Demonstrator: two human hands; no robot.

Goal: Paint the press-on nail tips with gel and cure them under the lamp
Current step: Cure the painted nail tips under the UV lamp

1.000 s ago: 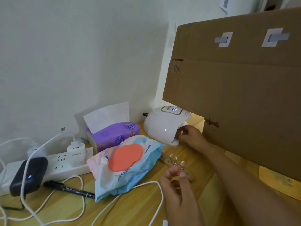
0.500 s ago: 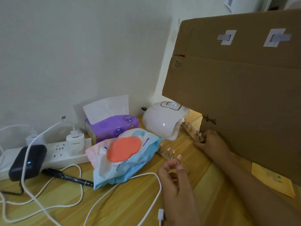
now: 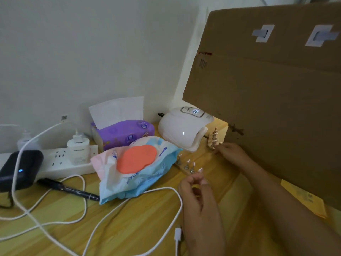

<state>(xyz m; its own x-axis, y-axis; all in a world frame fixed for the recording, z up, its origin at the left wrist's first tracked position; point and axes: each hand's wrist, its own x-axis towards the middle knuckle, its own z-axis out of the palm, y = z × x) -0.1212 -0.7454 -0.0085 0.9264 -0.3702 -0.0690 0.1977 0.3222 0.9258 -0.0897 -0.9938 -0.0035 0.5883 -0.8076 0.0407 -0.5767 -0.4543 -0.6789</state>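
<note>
The white curing lamp (image 3: 181, 130) stands at the back of the wooden table, its display lit. A wooden strip of pink nail tips (image 3: 214, 138) lies just outside the lamp's right opening. My right hand (image 3: 230, 154) grips that strip's near end. In front of the lamp lies a second strip of nail tips on stands (image 3: 189, 166). My left hand (image 3: 201, 200) has thumb and fingertips pinched at the second strip's near end, which they hide.
A big cardboard sheet (image 3: 267, 108) leans over the right side, close above my right hand. A wet-wipes pack (image 3: 136, 167), purple tissue box (image 3: 121, 133), power strip (image 3: 60, 161), black marker (image 3: 68, 188) and white cables (image 3: 129, 204) crowd the left. A yellow envelope (image 3: 302, 198) lies under the cardboard.
My right hand went from the lamp's opening to the right, drawing the strip of pink nail tips out of the lamp. My left hand stayed at the second strip.
</note>
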